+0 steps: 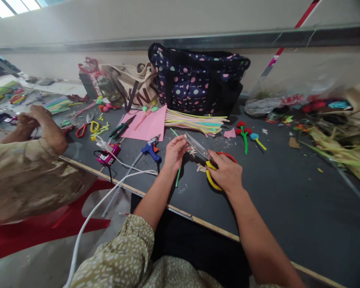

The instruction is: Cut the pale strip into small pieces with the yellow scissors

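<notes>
My right hand grips scissors with red and yellow handles, blades pointing up and left. My left hand pinches a small pale piece at the blade tips, with a green pipe cleaner running down below its palm. Small pale offcuts lie on the dark table between my hands.
A blue glue gun, a pink glue gun, pink paper, a bundle of pipe cleaners and pipe-cleaner flowers lie nearby. A dotted bag stands behind. Another person's hands work at left. Leaves pile at right.
</notes>
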The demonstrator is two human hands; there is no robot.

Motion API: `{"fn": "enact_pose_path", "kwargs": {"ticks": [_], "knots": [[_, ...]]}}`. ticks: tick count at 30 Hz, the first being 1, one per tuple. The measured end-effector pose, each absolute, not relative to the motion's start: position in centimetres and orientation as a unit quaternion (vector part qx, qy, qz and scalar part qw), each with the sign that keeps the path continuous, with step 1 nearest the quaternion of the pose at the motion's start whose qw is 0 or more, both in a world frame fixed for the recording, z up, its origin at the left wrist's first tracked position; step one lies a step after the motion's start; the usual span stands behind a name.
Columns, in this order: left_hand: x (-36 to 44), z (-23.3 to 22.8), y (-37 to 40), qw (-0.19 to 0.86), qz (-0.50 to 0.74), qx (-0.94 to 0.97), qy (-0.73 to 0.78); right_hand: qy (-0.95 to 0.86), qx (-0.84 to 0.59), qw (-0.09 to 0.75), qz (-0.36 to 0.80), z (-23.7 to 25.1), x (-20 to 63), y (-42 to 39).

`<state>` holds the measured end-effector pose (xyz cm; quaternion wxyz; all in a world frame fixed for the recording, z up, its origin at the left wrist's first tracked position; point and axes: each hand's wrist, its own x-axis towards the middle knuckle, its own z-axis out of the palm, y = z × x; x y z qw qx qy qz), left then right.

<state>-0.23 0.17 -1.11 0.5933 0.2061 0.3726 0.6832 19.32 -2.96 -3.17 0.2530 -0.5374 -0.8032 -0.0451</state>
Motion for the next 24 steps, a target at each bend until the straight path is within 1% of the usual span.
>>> {"fn": "enact_pose_path", "kwargs": {"ticks": [5, 13, 24], "knots": [[-0.17, -0.94, 0.21, 0.611, 0.683, 0.168, 0.363, -0.801, -0.534, 0.266, -0.05, -3.22, 19.14, -3.08], [0.01, -1.21, 0.26, 0.619, 0.689, 0.15, 0.346, -0.804, -0.532, 0.263, -0.046, -3.2, 18.84, -3.14], [0.11, -1.17, 0.13, 0.622, 0.686, 0.145, 0.348, -0.803, -0.531, 0.255, -0.091, -3.34, 18.73, -3.12]]}}
